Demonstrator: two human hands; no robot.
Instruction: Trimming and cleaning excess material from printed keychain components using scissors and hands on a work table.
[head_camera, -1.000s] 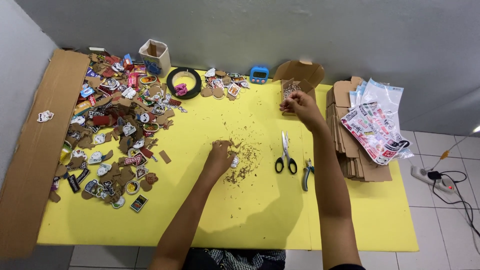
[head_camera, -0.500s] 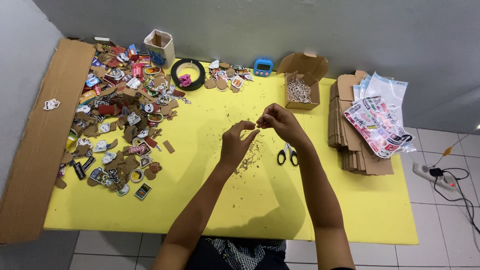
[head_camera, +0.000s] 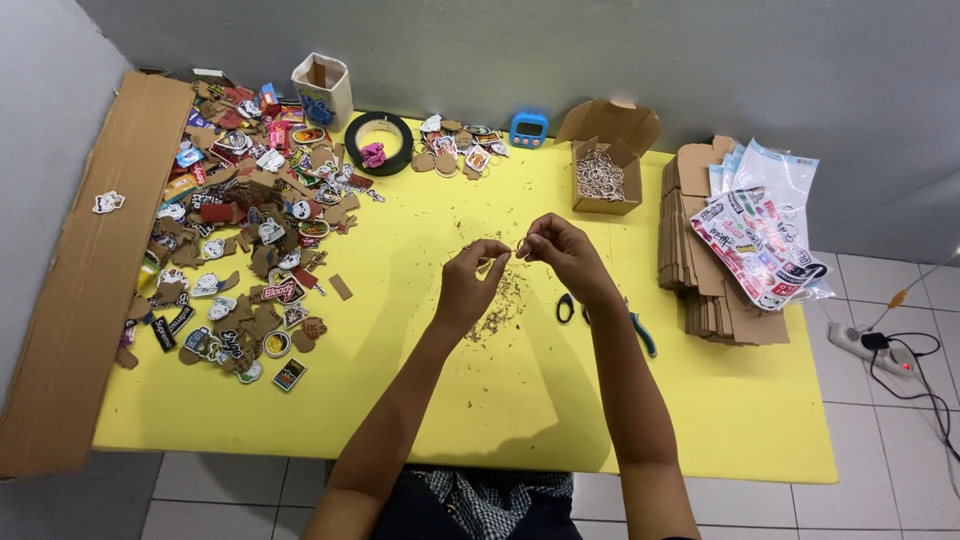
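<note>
Pinching a small metal ring between both fingertips, left hand and right hand meet above yellow table, steadying it for close work.

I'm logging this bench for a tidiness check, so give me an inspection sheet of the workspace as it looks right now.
Surface: yellow table, strewn with brown scraps.
Job's things: small metal ring pinched between both hands; open cardboard box of rings.
Clutter: heap of cut-out stickers, tape roll, blue timer, scissors, pliers, flat cardboard stack, printed bags.
Grippers: left hand and right hand raised over the table.
Cables: power strip with cords on the floor.
Surroundings: grey wall, tiled floor.
</note>
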